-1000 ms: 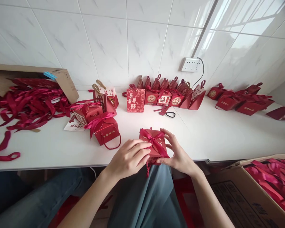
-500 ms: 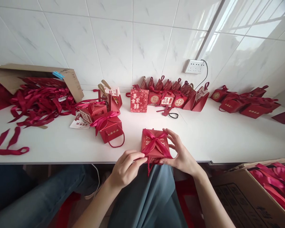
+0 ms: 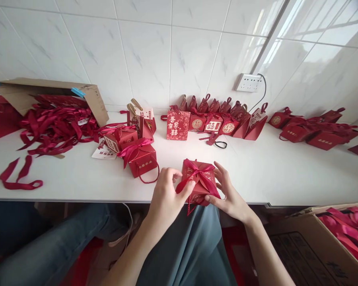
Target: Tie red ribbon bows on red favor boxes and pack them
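Note:
A small red gift box (image 3: 202, 193) with gold lettering sits at the table's front edge, just above my lap. A glossy dark red ribbon (image 3: 200, 172) is tied in a bow across its top, and a twisted red cord handle hangs at its front left. My right hand (image 3: 231, 194) grips the box along its right side, thumb at the front lower corner and fingers behind. On the left, my left hand (image 3: 170, 194) pinches the bow's left tail between thumb and curled fingers; part of that tail is hidden.
Another bowed gift box (image 3: 143, 161) stands to the left beside more boxes. Loose ribbons (image 3: 59, 123) spill from a cardboard box (image 3: 100, 103). Rows of red boxes (image 3: 197, 122) line the wall under a socket (image 3: 248, 82). A carton of ribbons (image 3: 346, 234) is at lower right; someone's jeans-clad leg (image 3: 62, 242) is at left.
My left hand has risen from the box's lower front corner to the bow's left tail. My right hand keeps its hold on the box. The view has shifted slightly.

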